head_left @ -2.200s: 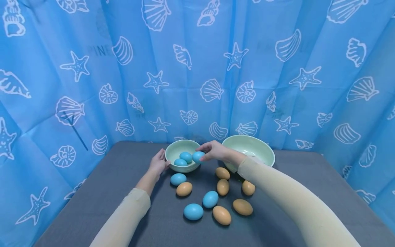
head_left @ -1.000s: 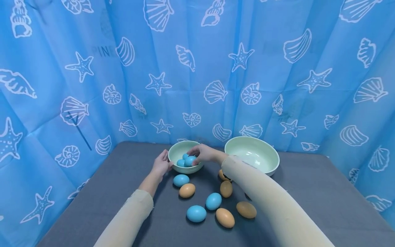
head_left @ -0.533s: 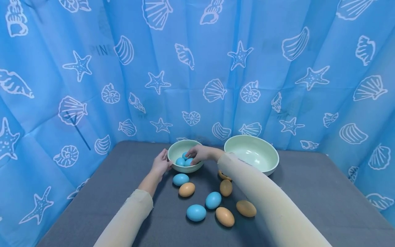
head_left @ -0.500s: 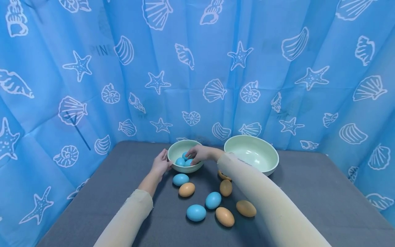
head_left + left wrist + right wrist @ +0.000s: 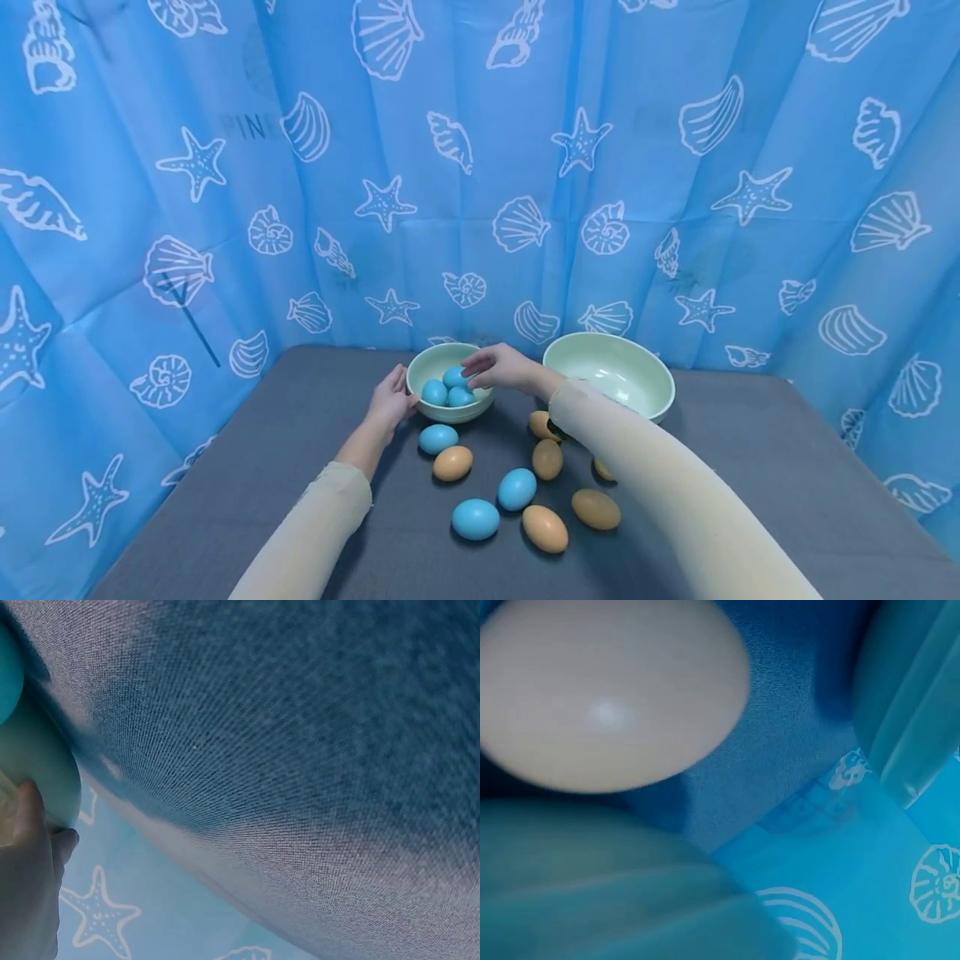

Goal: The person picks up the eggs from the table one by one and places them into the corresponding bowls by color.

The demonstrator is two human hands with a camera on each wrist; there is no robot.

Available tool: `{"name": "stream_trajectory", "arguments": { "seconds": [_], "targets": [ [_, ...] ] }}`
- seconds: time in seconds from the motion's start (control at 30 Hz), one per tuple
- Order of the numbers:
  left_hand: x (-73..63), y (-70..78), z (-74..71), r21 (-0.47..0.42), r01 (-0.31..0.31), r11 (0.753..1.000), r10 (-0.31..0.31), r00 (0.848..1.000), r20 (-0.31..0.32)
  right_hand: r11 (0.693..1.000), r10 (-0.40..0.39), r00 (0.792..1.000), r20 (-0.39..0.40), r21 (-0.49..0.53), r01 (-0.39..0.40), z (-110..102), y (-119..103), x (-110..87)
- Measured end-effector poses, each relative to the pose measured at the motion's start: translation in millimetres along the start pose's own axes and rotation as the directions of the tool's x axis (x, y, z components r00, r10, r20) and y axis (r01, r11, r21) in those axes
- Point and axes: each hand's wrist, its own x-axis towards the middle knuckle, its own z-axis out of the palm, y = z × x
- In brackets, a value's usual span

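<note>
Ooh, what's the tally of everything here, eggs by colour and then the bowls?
Blue eggs: 6
Orange-brown eggs: 6, one partly hidden by the right sleeve
Pale green bowls: 2
Total: 14 visible

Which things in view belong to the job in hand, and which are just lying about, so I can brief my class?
Seemingly in the job:
left hand, touching the small bowl
right hand, at that bowl
three blue eggs in it
three loose blue eggs, probably

Seemingly just lying about:
orange-tan eggs
large bowl
shell-patterned curtain, as backdrop
</note>
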Motion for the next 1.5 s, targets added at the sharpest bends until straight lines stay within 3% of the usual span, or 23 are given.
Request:
{"name": "stream_trajectory", "arguments": {
  "seconds": [0.2, 0.53, 0.93, 1.33, 1.5],
  "targets": [
    [-0.3, 0.8, -1.2, 0.011, -0.002, 1.0, 0.002, 1.0, 0.003, 0.998, -0.045, 0.999, -0.025, 0.03, 0.046, -6, -4, -19.9],
    [-1.0, 2.8, -1.9, 0.019, -0.021, 1.0, 0.021, 1.0, -0.004, 0.992, -0.093, 0.995, 0.036, 0.084, 0.09, -8, -8, -46.7],
    [-0.7, 2.7, -1.6, 0.019, -0.003, 1.0, 0.003, 1.0, 0.004, 0.987, -0.084, 0.989, 0.12, 0.144, 0.066, -6, -3, -68.0],
    [-1.3, 2.4, -0.5, 0.014, 0.003, 1.0, -0.003, 1.0, 0.012, 0.988, -0.101, 0.956, 0.277, 0.139, 0.064, -6, 7, -79.3],
    [-2.1, 4.2, -0.7, 0.008, 0.007, 1.0, -0.007, 1.0, 0.015, 0.991, -0.087, 0.929, 0.359, 0.127, 0.044, -6, 11, -83.0]
  ]
}}
